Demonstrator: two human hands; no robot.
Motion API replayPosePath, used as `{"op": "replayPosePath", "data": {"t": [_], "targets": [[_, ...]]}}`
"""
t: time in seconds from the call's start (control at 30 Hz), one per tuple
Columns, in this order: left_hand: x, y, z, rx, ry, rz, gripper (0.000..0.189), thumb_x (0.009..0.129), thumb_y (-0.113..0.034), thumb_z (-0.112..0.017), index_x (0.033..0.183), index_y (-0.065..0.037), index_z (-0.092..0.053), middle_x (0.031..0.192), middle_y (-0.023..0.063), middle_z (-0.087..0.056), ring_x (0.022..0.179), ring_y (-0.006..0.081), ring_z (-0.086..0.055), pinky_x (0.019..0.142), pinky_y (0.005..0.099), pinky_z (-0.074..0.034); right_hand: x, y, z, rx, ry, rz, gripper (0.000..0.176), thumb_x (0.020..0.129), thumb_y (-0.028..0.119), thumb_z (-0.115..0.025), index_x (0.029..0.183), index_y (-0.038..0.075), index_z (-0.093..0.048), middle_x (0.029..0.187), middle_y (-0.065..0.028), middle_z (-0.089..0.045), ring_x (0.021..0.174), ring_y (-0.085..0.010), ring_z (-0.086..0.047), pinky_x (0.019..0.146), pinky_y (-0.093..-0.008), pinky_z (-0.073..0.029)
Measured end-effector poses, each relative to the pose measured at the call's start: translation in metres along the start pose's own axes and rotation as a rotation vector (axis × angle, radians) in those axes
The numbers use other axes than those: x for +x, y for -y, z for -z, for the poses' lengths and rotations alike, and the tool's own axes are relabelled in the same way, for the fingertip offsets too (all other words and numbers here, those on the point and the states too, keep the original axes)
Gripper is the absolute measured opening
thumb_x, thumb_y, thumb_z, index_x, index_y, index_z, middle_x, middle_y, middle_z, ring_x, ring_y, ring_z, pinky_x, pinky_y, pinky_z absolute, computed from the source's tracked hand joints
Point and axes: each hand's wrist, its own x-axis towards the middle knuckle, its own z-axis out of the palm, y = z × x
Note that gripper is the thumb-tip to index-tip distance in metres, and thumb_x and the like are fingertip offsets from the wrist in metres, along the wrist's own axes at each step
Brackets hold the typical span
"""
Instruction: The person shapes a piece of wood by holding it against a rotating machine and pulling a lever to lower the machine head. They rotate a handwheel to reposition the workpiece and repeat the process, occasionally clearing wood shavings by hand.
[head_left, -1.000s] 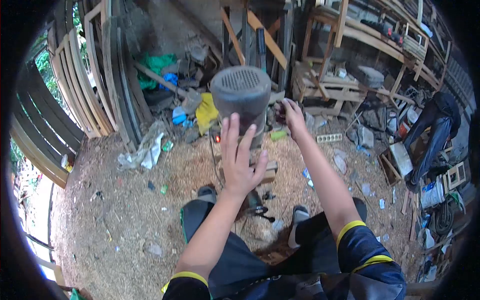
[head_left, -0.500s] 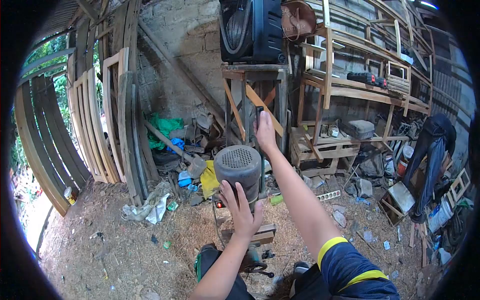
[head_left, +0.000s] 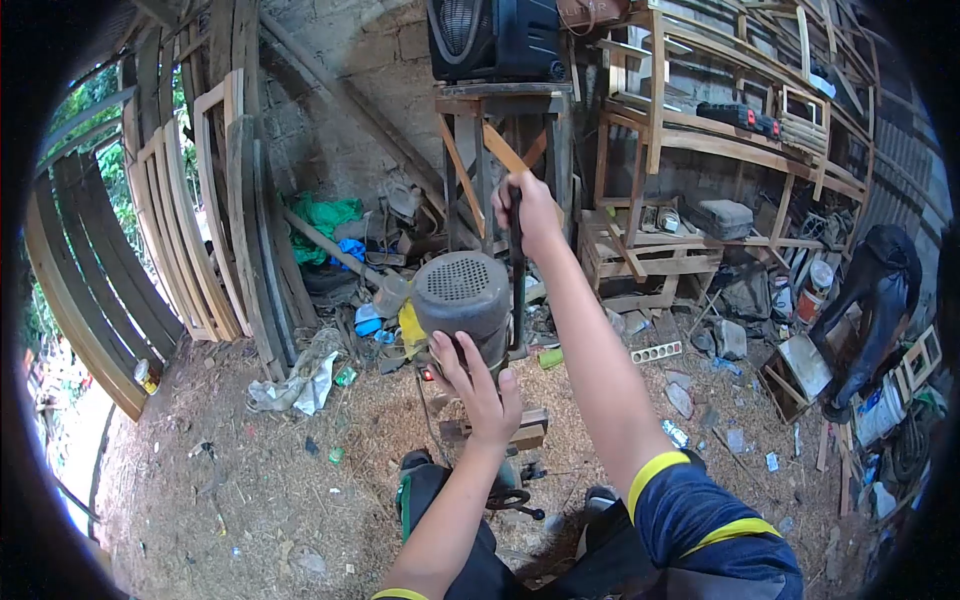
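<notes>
Sawdust [head_left: 380, 412] is covering the ground [head_left: 270, 470] in the head view, where the motor [head_left: 463, 310] is standing upright, the left hand [head_left: 482, 400] lying open against its side, seemingly to steady it, and the right hand [head_left: 540, 212] grasping the tall lever [head_left: 517, 275] beside it, perhaps for a firm hold. One speaker [head_left: 500, 40] is resting on one stand [head_left: 470, 103], one handwheel [head_left: 513, 507] is showing below the motor, and one other person [head_left: 885, 285] is bending over at the right.

The head camera sits up high and looks forward and down. It is close to the left hand [head_left: 482, 395] and right hand [head_left: 532, 218], far from the block wall [head_left: 335, 60].
</notes>
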Motion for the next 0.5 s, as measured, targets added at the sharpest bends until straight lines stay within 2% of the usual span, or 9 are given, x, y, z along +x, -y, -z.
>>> {"op": "replayPosePath", "data": {"t": [0.03,0.13,0.2,0.27,0.4,0.43,0.5], "targets": [[0.000,-0.001,-0.001,-0.004,-0.003,0.007,0.070,0.105,-0.035,-0.036,0.160,0.005,-0.021,0.167,0.0286,-0.010,0.157,0.0439,-0.006,0.123,0.0578,0.003,-0.021,0.006,-0.001,0.010,0.007,0.020,0.036,0.093,0.026,-0.046,0.065,0.004,-0.048,0.068,-0.0099,-0.058,0.056,-0.0196,-0.050,0.057,-0.0345,-0.040],[-0.002,-0.001,-0.001,-0.023,-0.024,0.017,0.069,0.104,-0.033,-0.038,0.159,0.006,-0.024,0.166,0.0284,-0.015,0.156,0.0436,-0.010,0.123,0.0571,-0.001,-0.058,0.012,0.002,0.009,0.132,0.144,0.034,0.091,0.024,-0.047,0.066,0.001,-0.052,0.070,-0.0090,-0.058,0.061,-0.0182,-0.051,0.062,-0.0328,-0.040],[-0.002,0.000,0.001,-0.046,-0.038,-0.001,0.068,0.104,-0.032,-0.040,0.158,0.006,-0.026,0.165,0.0279,-0.016,0.155,0.0430,-0.013,0.123,0.0567,-0.004,-0.048,0.018,0.003,-0.116,0.079,0.164,0.030,0.089,0.020,-0.047,0.073,-0.001,-0.060,0.074,-0.0077,-0.061,0.068,-0.0171,-0.055,0.065,-0.0323,-0.041],[0.001,-0.005,0.007,-0.019,-0.031,0.014,0.066,0.104,-0.030,-0.041,0.157,0.007,-0.029,0.163,0.0287,-0.022,0.152,0.0432,-0.020,0.123,0.0543,-0.011,-0.037,0.022,0.001,-0.127,0.077,0.140,0.029,0.089,0.020,-0.046,0.073,-0.001,-0.060,0.074,-0.0061,-0.060,0.070,-0.0173,-0.055,0.066,-0.0322,-0.042],[0.002,-0.002,0.012,-0.036,-0.052,-0.004,0.061,0.104,-0.028,-0.041,0.152,0.008,-0.036,0.157,0.0291,-0.032,0.148,0.0434,-0.029,0.122,0.0512,-0.018,-0.074,0.043,-0.006,-0.013,0.147,-0.072,0.026,0.089,0.020,-0.047,0.070,0.003,-0.055,0.062,-0.0051,-0.051,0.052,-0.0155,-0.047,0.050,-0.0291,-0.039],[0.001,0.000,0.013,-0.041,-0.054,-0.010,0.060,0.104,-0.028,-0.041,0.152,0.008,-0.036,0.156,0.0287,-0.033,0.147,0.0430,-0.030,0.122,0.0511,-0.019,-0.083,0.042,-0.006,-0.011,0.208,-0.010,0.027,0.089,0.022,-0.046,0.070,0.004,-0.051,0.056,-0.0033,-0.044,0.046,-0.0142,-0.040,0.046,-0.0292,-0.035],[-0.001,0.005,0.019,-0.034,-0.032,-0.025,0.058,0.104,-0.026,-0.041,0.151,0.009,-0.037,0.153,0.0281,-0.035,0.145,0.0424,-0.032,0.121,0.0508,-0.021,-0.111,0.034,-0.001,0.030,0.237,0.027,0.028,0.089,0.019,-0.046,0.066,0.003,-0.051,0.055,-0.0028,-0.044,0.045,-0.0117,-0.038,0.044,-0.0291,-0.031]]}}
